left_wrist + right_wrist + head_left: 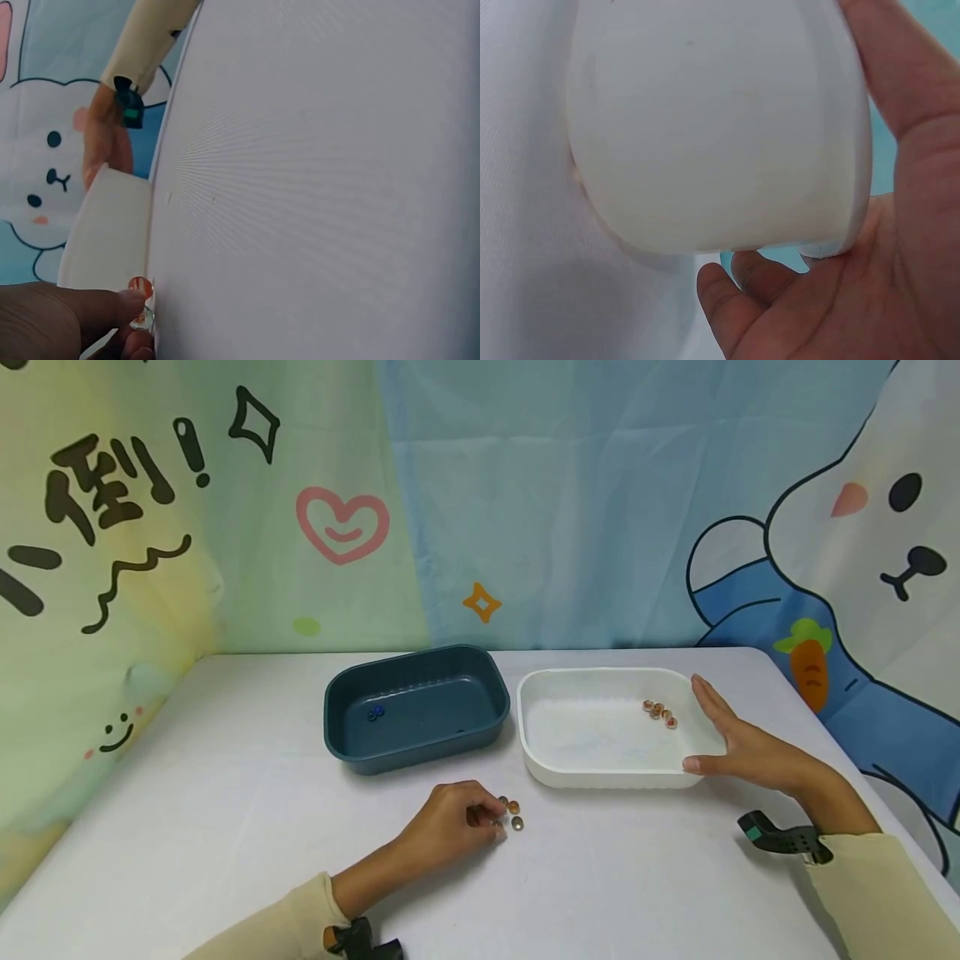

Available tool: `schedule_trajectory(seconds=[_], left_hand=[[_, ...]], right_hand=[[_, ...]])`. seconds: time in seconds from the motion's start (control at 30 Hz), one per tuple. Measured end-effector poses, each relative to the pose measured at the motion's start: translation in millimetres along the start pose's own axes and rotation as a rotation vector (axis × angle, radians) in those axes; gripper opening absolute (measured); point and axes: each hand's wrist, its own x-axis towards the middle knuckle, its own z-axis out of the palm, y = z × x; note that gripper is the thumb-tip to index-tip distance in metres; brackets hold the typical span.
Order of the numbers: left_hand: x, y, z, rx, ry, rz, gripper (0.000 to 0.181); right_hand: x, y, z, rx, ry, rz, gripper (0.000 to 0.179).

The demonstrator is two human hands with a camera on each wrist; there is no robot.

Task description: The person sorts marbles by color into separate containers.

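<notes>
On the white table my left hand (453,818) curls its fingers down at a small group of glass marbles. Between its thumb and fingertips a clear marble (141,319) shows, with an orange marble (140,285) just beyond. An amber marble (513,807) and a grey-brown marble (517,823) lie beside the fingertips. With thumb and fingers spread around its right end, my right hand (750,756) holds the white tub (585,779). Several orange-brown marbles (657,712) sit inside the tub, towards its right side. In the right wrist view, the tub's end wall (720,135) hides part of the fingers.
Left of the white tub stands a dark teal tub (420,756), with a few dark blue marbles (377,712) in it. A printed cloth (555,510) hangs behind the table (225,793). Each wrist wears a black strap with a camera (783,837).
</notes>
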Motion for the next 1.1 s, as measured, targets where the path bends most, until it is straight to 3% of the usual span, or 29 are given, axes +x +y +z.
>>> schedule_trajectory(seconds=[0.4,0.6,1.1], left_hand=[[-3.4,1.6,-5.1,0.004,0.05,0.007,0.013],[-3.3,2.0,-7.2,-0.025,0.038,-0.004,0.012],[4.6,9.7,-13.2,-0.051,0.022,0.052,0.012]], right_hand=[[3.1,-0.2,-1.4,-0.032,0.0,-0.003,0.118],[1.6,-1.9,-2.0,-0.012,-0.002,-0.009,0.118],[0.6,0.5,0.8,-0.007,0.003,-0.008,0.118]])
